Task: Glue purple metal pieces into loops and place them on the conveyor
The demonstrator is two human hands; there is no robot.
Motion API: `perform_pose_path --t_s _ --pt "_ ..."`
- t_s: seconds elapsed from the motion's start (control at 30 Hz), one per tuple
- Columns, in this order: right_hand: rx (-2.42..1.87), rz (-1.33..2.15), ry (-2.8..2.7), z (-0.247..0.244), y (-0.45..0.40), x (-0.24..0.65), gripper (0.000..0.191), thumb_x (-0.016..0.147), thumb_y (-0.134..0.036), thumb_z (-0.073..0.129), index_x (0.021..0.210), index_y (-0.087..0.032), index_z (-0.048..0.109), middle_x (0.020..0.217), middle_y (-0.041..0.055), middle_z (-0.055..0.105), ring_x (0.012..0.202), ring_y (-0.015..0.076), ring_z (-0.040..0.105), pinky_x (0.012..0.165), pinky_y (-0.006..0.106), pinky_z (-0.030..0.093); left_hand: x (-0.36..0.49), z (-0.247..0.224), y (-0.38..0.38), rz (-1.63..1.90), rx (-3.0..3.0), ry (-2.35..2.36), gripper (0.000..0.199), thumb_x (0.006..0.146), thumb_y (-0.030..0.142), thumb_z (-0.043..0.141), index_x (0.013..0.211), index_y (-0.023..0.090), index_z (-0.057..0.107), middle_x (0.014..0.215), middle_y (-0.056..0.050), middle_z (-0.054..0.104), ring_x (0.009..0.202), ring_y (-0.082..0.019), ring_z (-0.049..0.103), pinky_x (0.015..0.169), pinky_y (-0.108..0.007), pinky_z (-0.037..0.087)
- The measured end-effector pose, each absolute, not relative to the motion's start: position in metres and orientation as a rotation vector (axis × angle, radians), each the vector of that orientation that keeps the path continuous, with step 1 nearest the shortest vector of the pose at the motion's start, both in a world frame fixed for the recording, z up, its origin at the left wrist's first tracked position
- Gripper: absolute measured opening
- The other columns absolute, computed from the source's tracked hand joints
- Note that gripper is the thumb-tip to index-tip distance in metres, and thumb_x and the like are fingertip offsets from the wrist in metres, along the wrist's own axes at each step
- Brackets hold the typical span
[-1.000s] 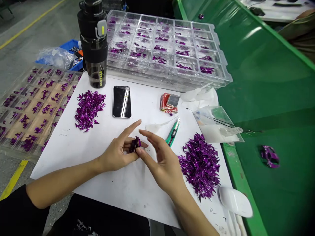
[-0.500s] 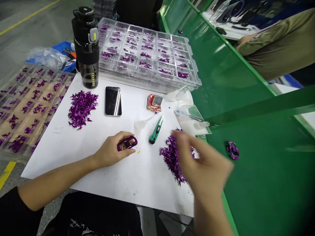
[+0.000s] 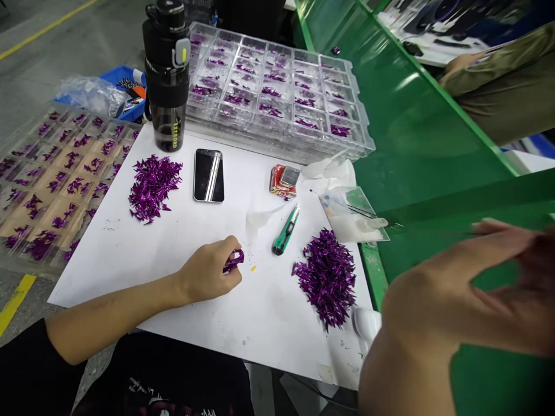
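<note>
Frame (image 3: 233, 264), purple and hollow, is poking out of my left hand (image 3: 206, 270) over the white tabletop (image 3: 208, 323); whether it is touching the surface, I cannot tell. I am gripping it with the left fingers curled closely around it. A yellow scrap (image 3: 254, 268) is lying just beside it, and a green cutter (image 3: 285, 234) is resting farther right, near a heap of purple pieces (image 3: 328, 280). My right hand (image 3: 433, 300) is reaching over the green surface (image 3: 437, 216), blurring; I cannot tell how far its fingers are opening or whether they are holding anything. Beyond, I am seeing a phone (image 3: 208, 176) lying between a second purple heap (image 3: 152, 188) and a red packet (image 3: 277, 184), with a dark bottle (image 3: 166, 89) standing upright beside a compartmented tray (image 3: 281, 124).
</note>
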State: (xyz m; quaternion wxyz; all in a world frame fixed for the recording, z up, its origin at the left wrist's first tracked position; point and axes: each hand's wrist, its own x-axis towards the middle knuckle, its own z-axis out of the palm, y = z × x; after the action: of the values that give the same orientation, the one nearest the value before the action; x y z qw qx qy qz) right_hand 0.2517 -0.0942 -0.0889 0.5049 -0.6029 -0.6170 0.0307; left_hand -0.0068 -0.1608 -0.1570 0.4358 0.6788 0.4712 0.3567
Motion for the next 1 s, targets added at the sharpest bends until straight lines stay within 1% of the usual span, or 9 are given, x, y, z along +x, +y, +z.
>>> perform_pose_path --t_s 0.17,0.3,0.37,0.43,0.53,0.67,0.83,0.9,1.0 --pt "-1.287 0.195 -1.413 -0.12 -0.138 0.178 0.028 0.09 -0.037 0.079 0.11 -0.021 0.069 0.093 0.0069 0.076 0.08 0.0254 0.079 0.067 0.039 0.066 -0.006 -0.161 -0.161 0.879 1.756 1.173 0.025 0.074 0.009 0.053 0.095 0.023 0.05 0.07 0.007 0.047 0.056 -0.012 0.041 0.055 -0.026 0.037" --pt "-1.06 0.162 -1.361 -0.143 -0.148 0.156 0.019 0.091 -0.018 0.078 0.109 -0.019 0.073 0.087 0.0038 0.076 0.069 0.0206 0.078 0.062 0.035 0.067 -0.005 -0.163 -0.161 0.88 1.776 1.185 0.026 0.074 0.009 0.052 0.097 0.022 0.052 0.072 0.006 0.051 0.057 -0.012 0.044 0.056 -0.027 0.039" --pt "-1.02 0.165 -1.36 -0.148 -0.147 0.155 0.024 0.09 -0.009 0.076 0.111 -0.018 0.074 0.088 0.0034 0.077 0.069 0.0188 0.078 0.062 0.031 0.066 -0.005 -0.163 -0.161 0.881 1.772 1.19 0.026 0.075 0.01 0.052 0.097 0.022 0.053 0.072 0.005 0.053 0.058 -0.013 0.047 0.057 -0.027 0.041" --pt "-1.039 0.193 -1.379 -0.15 -0.146 0.155 0.028 0.089 -0.005 0.075 0.113 -0.019 0.074 0.089 0.0032 0.078 0.071 0.018 0.079 0.064 0.029 0.066 -0.005 -0.162 -0.16 0.88 1.763 1.194 0.026 0.075 0.01 0.052 0.098 0.022 0.054 0.072 0.005 0.054 0.058 -0.013 0.048 0.057 -0.027 0.041" --pt "-1.062 0.214 -1.397 -0.152 -0.146 0.156 0.026 0.089 -0.006 0.076 0.112 -0.02 0.074 0.09 0.0028 0.078 0.072 0.018 0.079 0.065 0.029 0.067 -0.005 -0.161 -0.16 0.878 1.74 1.198 0.026 0.074 0.01 0.053 0.097 0.022 0.055 0.071 0.005 0.055 0.057 -0.013 0.047 0.056 -0.027 0.042" --pt "-1.099 0.217 -1.392 -0.15 -0.146 0.155 0.019 0.091 -0.012 0.077 0.108 -0.019 0.074 0.089 0.003 0.078 0.072 0.019 0.079 0.066 0.032 0.067 -0.005 -0.159 -0.159 0.867 1.688 1.197 0.025 0.073 0.011 0.055 0.095 0.022 0.055 0.072 0.004 0.056 0.058 -0.014 0.049 0.057 -0.029 0.043" --pt "-1.067 0.126 -1.297 -0.141 -0.145 0.151 0.011 0.096 -0.018 0.073 0.107 -0.017 0.072 0.082 0.0024 0.075 0.066 0.0185 0.076 0.058 0.032 0.064 -0.007 -0.155 -0.156 0.83 1.563 1.175 0.024 0.072 0.013 0.061 0.092 0.023 0.055 0.067 0.006 0.055 0.055 -0.013 0.051 0.055 -0.028 0.043" --pt "-1.034 0.099 -1.296 -0.139 -0.145 0.149 0.011 0.097 -0.018 0.071 0.108 -0.017 0.071 0.081 0.0021 0.075 0.065 0.0181 0.075 0.056 0.032 0.063 -0.008 -0.153 -0.155 0.813 1.502 1.156 0.024 0.071 0.015 0.065 0.091 0.024 0.054 0.065 0.006 0.056 0.055 -0.013 0.052 0.053 -0.027 0.043" --pt "-0.996 0.079 -1.373 -0.142 -0.146 0.147 0.018 0.095 -0.013 0.07 0.113 -0.018 0.07 0.085 0.002 0.076 0.067 0.0182 0.076 0.057 0.032 0.063 -0.009 -0.15 -0.153 0.801 1.412 1.138 0.024 0.07 0.018 0.068 0.09 0.023 0.055 0.066 0.006 0.057 0.058 -0.013 0.054 0.053 -0.026 0.042"
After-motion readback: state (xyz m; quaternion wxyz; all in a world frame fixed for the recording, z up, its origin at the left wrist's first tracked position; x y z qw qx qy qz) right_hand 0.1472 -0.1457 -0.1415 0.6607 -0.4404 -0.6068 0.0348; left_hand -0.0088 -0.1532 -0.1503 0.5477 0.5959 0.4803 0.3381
